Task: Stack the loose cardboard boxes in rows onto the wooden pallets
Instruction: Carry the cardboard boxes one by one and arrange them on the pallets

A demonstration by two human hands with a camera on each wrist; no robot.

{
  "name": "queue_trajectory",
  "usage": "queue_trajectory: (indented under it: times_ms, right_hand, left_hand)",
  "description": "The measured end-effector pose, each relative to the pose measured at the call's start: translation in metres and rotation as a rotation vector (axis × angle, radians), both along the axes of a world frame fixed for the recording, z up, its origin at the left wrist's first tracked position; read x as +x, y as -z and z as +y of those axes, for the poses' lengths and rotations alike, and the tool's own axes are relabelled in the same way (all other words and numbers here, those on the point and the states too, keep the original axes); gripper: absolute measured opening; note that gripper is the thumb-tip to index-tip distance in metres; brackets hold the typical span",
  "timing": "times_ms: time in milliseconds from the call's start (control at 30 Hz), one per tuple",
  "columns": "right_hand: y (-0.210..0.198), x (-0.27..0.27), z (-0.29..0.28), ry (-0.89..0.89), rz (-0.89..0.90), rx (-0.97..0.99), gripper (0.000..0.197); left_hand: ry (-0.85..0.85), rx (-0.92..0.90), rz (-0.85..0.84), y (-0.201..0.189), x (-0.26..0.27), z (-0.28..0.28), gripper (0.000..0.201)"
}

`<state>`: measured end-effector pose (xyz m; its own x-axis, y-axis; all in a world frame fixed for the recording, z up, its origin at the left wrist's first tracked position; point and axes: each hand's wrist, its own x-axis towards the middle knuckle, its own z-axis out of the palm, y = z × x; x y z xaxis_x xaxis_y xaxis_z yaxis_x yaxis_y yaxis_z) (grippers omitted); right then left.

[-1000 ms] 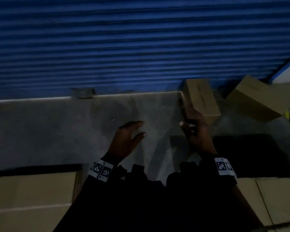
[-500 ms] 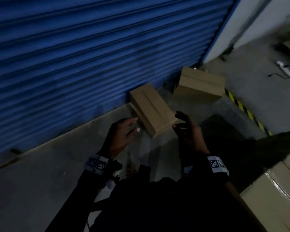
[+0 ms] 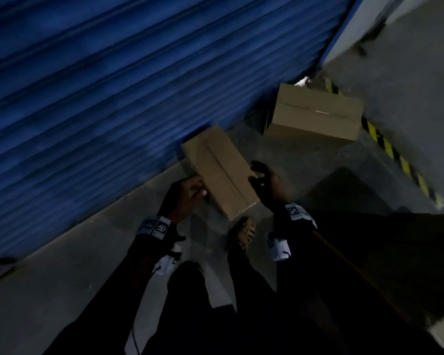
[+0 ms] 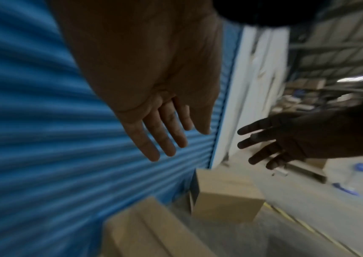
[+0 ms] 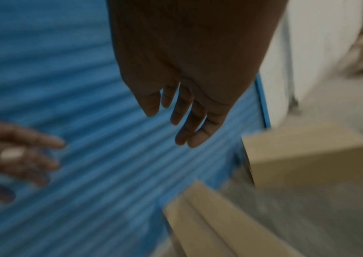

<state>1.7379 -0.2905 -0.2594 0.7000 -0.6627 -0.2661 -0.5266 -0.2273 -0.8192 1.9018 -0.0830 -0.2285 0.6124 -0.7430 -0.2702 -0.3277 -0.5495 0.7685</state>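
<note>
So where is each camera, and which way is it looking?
Head: worn on the head, looking down at the near box on the floor; both hands, dark sleeves and a shoe show.
Left wrist: looks along the open left hand toward the blue shutter; the right hand shows too.
Right wrist: looks along the open right hand toward the shutter.
All share both boxes, including the far box.

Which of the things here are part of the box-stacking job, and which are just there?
Part of the job:
- near cardboard box, between the open left hand and right hand
- far cardboard box

Just there:
- blue roller shutter
- yellow-black floor stripe
</note>
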Motion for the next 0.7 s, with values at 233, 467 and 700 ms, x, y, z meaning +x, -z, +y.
queue_trajectory:
  times_ms: [233,467,700]
  right_hand:
    - [0.136,0.049,-0.079,0.005,0.264,0.101,0.056]
    - [0.297,0.083,-0.134,-0.105,0.378,0.082,0.077]
    - [0.431,0.123,-0.146,-0.261,0.480,-0.112,0.088]
  left_hand:
    - [-0.041,0.253,0.259,0.168,0.028,-0.075,0.066]
    - [-0.338,0.214,0.544,0.346,0.035,-0.101,0.091]
    - [-0.503,0.313,0.655,0.457,0.057,-0.105,0.126]
